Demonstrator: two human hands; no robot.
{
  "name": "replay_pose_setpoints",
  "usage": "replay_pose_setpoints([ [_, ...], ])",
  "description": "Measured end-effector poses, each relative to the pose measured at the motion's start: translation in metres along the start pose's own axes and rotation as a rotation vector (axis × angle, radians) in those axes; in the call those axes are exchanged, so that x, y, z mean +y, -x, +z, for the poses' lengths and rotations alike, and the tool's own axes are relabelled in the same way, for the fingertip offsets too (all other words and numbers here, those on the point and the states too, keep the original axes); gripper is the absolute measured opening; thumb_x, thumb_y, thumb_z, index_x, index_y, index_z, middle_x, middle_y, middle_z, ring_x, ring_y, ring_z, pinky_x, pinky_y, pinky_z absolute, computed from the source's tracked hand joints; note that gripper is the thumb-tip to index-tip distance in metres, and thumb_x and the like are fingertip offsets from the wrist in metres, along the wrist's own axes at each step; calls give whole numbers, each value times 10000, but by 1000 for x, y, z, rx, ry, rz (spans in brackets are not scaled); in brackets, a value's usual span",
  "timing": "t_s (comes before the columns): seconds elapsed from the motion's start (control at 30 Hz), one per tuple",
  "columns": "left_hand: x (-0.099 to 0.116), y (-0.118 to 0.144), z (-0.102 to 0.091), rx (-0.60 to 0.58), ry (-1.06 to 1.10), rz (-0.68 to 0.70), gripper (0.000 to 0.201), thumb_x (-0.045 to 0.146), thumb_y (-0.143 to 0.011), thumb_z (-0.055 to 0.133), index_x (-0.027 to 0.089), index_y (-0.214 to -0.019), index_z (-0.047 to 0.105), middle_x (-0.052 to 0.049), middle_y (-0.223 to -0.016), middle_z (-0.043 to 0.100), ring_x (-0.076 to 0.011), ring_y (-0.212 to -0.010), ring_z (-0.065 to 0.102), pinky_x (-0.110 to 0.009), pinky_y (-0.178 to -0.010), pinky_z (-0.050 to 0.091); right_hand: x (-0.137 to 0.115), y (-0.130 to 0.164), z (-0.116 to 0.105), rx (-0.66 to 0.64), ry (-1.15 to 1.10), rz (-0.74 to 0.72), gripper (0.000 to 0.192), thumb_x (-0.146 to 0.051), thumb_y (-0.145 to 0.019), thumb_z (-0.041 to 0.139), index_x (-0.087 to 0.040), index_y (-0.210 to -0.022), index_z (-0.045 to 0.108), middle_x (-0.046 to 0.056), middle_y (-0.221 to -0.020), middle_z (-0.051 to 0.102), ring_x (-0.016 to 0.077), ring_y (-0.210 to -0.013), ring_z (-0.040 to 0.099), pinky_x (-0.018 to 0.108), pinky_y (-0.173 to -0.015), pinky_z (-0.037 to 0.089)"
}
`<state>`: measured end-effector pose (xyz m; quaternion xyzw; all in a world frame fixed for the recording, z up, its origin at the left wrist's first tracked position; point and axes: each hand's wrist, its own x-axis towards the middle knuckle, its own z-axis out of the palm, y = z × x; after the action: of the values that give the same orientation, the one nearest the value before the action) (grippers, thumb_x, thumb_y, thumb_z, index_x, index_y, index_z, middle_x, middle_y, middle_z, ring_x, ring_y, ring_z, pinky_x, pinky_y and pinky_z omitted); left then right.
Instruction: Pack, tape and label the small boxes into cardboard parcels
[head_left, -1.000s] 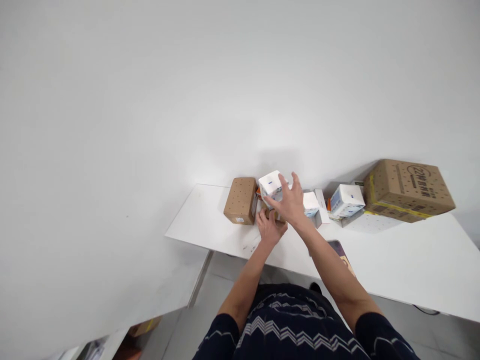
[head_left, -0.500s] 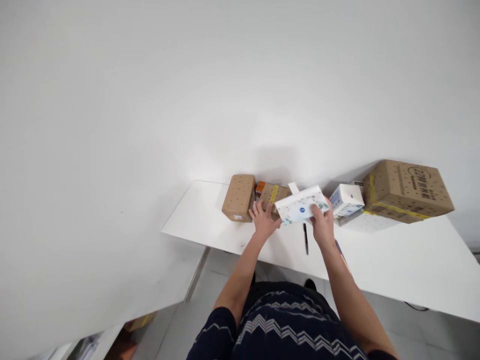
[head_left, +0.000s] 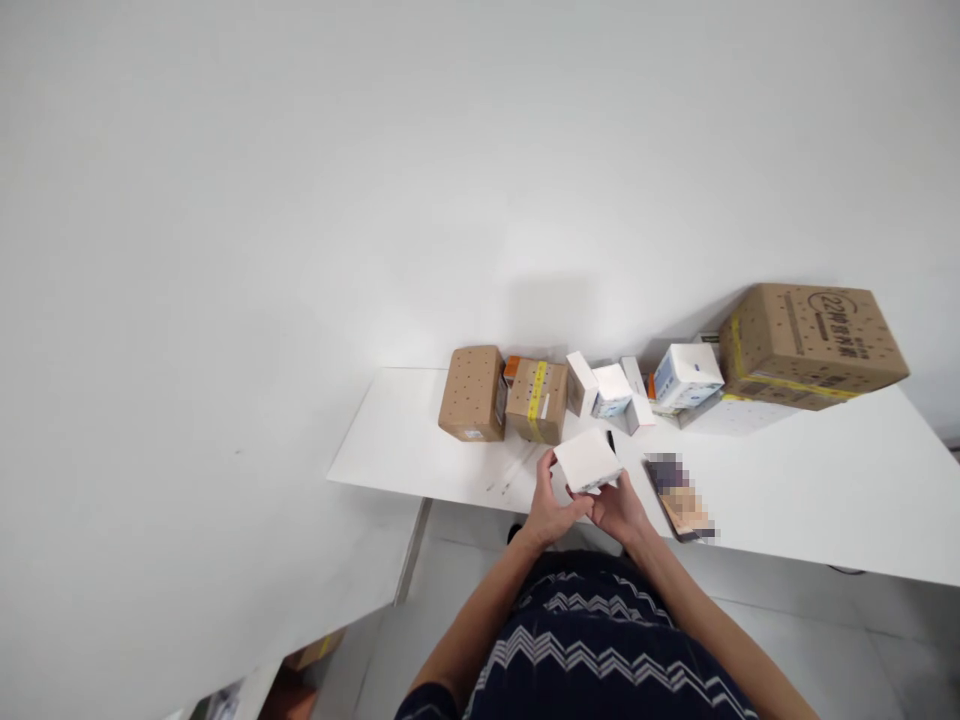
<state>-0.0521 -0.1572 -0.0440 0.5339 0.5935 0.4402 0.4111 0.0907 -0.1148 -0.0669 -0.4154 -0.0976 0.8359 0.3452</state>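
A white carton (head_left: pixel 587 460) is held close to my body above the table's front edge, with a plain white face up and some print showing along its near side. My left hand (head_left: pixel 553 510) wraps its left side and near corner. From the right and underneath, my right hand (head_left: pixel 616 508) grips the same carton, and the fingers of both hands come close together at its near edge. Just behind it a black pen (head_left: pixel 610 440) lies on the table, partly covered by the carton.
On the white table (head_left: pixel 405 430) stand a brown carton (head_left: pixel 472 395), a yellow-taped carton (head_left: pixel 538 400), several white boxes including a printed one (head_left: pixel 688 375), and a large brown carton (head_left: pixel 814 335). A flat pixelated object (head_left: pixel 679 495) lies right. A white wall (head_left: pixel 480 180) rises behind.
The white carton has come nearer my body and turned, now showing a plain face. My left hand has left the area by the taped carton and grips the white carton too.
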Motion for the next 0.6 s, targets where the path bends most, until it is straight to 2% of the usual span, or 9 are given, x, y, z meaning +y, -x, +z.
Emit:
replay_pose_setpoints([
  [0.07, -1, -3, -3, 24, -54, -9, 878, 318, -644, 720, 221, -1359, 221, -109, -1401, 377, -250, -1305, 357, -409, -1090, 297, 7, -4, -2, -24, 28, 60, 522, -661, -812, 338, -204, -941, 555, 106, -800, 674, 253, -736, 662, 416, -669, 532],
  [0.13, -5, -7, -5, 36, -57, 1, 826, 301, -656, 706, 209, -1337, 248, -111, -1374, 406, -236, -1281, 390, -391, -1076, 320, 12, -7, -5, -17, 28, 127, 506, -652, -816, 356, -198, -941, 540, 98, -777, 655, 235, -700, 659, 393, -649, 532],
  [0.27, -19, -11, -2, 76, -132, -15, 747, 288, -665, 681, 193, -1305, 307, -107, -1309, 470, -228, -1223, 447, -372, -1034, 367, 21, -14, -17, 134, 38, 193, 413, -593, -839, 414, -197, -914, 504, 51, -759, 593, 171, -613, 637, 319, -606, 521],
  [0.37, -28, -11, 3, 95, -330, -61, 738, 290, -651, 680, 182, -1304, 352, -115, -1283, 499, -255, -1204, 452, -400, -1018, 365, 24, -18, -26, 333, 149, 121, 394, -571, -833, 451, -209, -983, 488, 40, -837, 547, 166, -617, 632, 304, -549, 501],
  [0.43, -32, -11, 6, 63, -495, -73, 725, 288, -642, 676, 190, -1301, 391, -109, -1276, 512, -275, -1194, 444, -423, -1020, 344, 23, -19, -30, 426, 217, 44, 384, -547, -828, 473, -223, -1032, 487, 49, -916, 525, 163, -631, 632, 297, -538, 492],
  [0.53, -35, -11, 9, -43, -699, -94, 734, 345, -653, 663, 246, -1332, 402, -86, -1303, 504, -306, -1202, 413, -467, -1037, 291, 18, -19, -33, 451, 216, -40, 356, -521, -837, 460, -229, -1039, 490, 48, -966, 503, 148, -635, 631, 281, -544, 498],
  [0.6, -38, -13, 8, -129, -774, -139, 808, 435, -647, 665, 292, -1378, 353, -79, -1363, 455, -339, -1247, 359, -515, -1053, 237, 14, -20, -35, 453, 186, -65, 339, -511, -842, 446, -231, -1030, 483, 35, -941, 500, 135, -611, 624, 271, -538, 504],
])
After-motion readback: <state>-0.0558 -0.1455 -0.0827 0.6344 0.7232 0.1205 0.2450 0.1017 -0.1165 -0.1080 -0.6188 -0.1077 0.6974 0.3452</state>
